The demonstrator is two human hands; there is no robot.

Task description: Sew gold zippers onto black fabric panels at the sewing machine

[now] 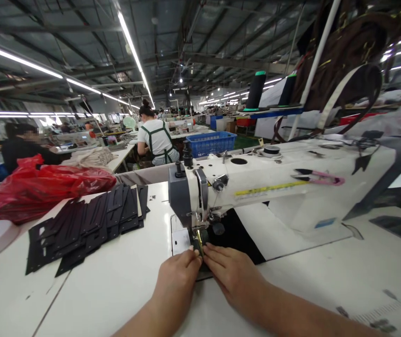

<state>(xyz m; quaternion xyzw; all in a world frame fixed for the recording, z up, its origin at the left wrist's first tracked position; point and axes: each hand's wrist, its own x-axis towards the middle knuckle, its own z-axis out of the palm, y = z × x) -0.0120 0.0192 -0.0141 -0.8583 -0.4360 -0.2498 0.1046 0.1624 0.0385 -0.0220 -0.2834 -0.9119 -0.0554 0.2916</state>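
A zipper [199, 238] with gold-coloured teeth runs under the presser foot of a white sewing machine [256, 178]. It lies along a black fabric piece [244, 236] on the machine bed. My left hand [179, 277] is closed, thumb and fingertips pinching the zipper's near end just before the foot. On the other side, my right hand [237, 276] rests on the black piece with its fingers stretched out flat, tips touching the zipper's edge. The near end of the zipper is partly hidden by my fingers.
Left on the table lies a pile of black cut pieces [91, 220], with a red plastic bag [46, 187] behind it. Pink-handled thread snips [321, 177] sit on the machine arm. Beyond are a blue crate [210, 144], thread cones [256, 91] and people at other tables.
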